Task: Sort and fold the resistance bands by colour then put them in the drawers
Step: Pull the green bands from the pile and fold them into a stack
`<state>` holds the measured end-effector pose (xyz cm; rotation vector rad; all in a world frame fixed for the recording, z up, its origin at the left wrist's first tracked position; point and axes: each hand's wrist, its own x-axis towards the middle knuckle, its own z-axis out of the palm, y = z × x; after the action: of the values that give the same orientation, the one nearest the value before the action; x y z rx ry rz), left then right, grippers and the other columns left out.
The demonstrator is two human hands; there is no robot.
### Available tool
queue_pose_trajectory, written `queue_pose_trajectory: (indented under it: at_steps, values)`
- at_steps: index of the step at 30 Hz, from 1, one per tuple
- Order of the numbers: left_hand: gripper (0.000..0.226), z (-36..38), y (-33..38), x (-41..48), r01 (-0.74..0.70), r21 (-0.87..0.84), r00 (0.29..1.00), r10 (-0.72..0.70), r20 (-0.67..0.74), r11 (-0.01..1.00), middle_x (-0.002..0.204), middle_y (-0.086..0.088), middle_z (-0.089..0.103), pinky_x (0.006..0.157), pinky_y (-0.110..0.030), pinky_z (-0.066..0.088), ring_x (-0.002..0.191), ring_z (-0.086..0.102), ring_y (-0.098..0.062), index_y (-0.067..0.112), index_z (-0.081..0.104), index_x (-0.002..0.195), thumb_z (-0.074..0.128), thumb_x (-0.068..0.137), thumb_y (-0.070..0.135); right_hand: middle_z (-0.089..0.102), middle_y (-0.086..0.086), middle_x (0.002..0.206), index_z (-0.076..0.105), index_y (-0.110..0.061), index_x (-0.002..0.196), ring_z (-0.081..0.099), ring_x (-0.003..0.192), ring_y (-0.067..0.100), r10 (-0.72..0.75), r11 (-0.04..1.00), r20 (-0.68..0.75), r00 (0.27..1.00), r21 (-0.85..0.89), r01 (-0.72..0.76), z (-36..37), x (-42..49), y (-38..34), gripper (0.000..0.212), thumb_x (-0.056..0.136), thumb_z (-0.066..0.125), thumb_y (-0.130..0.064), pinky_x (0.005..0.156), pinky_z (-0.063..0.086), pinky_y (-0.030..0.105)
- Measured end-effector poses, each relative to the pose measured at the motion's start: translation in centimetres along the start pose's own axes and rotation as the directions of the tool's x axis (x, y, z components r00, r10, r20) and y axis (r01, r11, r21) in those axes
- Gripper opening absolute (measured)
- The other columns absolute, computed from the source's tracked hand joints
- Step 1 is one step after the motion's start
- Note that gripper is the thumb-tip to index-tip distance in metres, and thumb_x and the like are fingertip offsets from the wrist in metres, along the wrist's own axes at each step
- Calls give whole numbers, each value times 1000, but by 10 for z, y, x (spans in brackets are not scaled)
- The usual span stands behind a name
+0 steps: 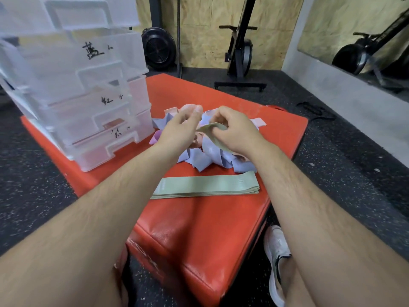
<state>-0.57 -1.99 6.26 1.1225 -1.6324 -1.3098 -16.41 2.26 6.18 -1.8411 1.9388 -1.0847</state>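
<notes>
A tangled pile of blue and pink resistance bands [208, 155] lies on the red padded box [212, 222]. Above the pile my right hand [234, 129] pinches a green band [215, 135] that hangs down from its fingers. My left hand [180, 125] hovers just left of it with curled fingers, near the band's end; whether it grips anything is unclear. A flat stack of folded green bands [205, 187] rests nearer to me on the box. The clear plastic drawer unit [73, 89], with handwritten labels, stands at the box's left; its upper drawers are pulled out.
The box sits on a dark speckled gym floor [354, 178]. My white shoe [276, 251] is beside the box at lower right. A black fan and exercise machines [241, 52] stand against the wooden back wall. A black strap [316, 110] lies on the floor at right.
</notes>
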Motion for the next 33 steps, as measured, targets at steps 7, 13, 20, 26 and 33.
queue_pose_trajectory:
  at_steps: [7,13,20,26,33]
  values:
    - [12,4,3,1,187,-373,981,-191,28,909,76,-12,60,61,-24,56,56,63,-15,1,60,94,59,88,-9,67,-11,95,58,-30,87,60,80,-1,-28,999,55,998,-45,30,-8,-9,2,20,85,59,-10,67,45,23]
    - [29,5,-2,-2,-5,-70,1000,5,4,998,96,-5,67,80,-42,57,86,66,-20,13,62,99,58,81,-9,69,-16,117,58,-46,103,69,105,22,96,975,258,961,170,-143,-12,-11,5,39,77,53,-18,86,56,47]
    - [28,10,-8,-5,-23,49,995,18,103,999,104,-14,68,87,-46,58,91,68,-22,7,62,112,73,87,15,65,-15,87,66,-31,97,58,73,-5,-33,996,206,978,94,13,-11,-13,7,18,95,62,-14,65,43,13]
    - [9,5,-5,-3,-85,67,996,82,37,994,90,-8,69,80,-41,60,79,68,-20,11,65,92,72,89,15,67,-12,93,64,-27,100,61,85,4,-77,996,208,975,-17,83,-25,-13,9,12,92,69,-20,76,48,21]
    - [7,-14,-5,-2,-47,-99,999,48,14,994,82,-8,68,66,-24,56,69,68,-17,-1,65,94,68,91,4,65,-2,94,67,-17,100,58,89,19,16,963,245,969,-265,51,-45,-18,36,14,89,72,-25,82,46,36]
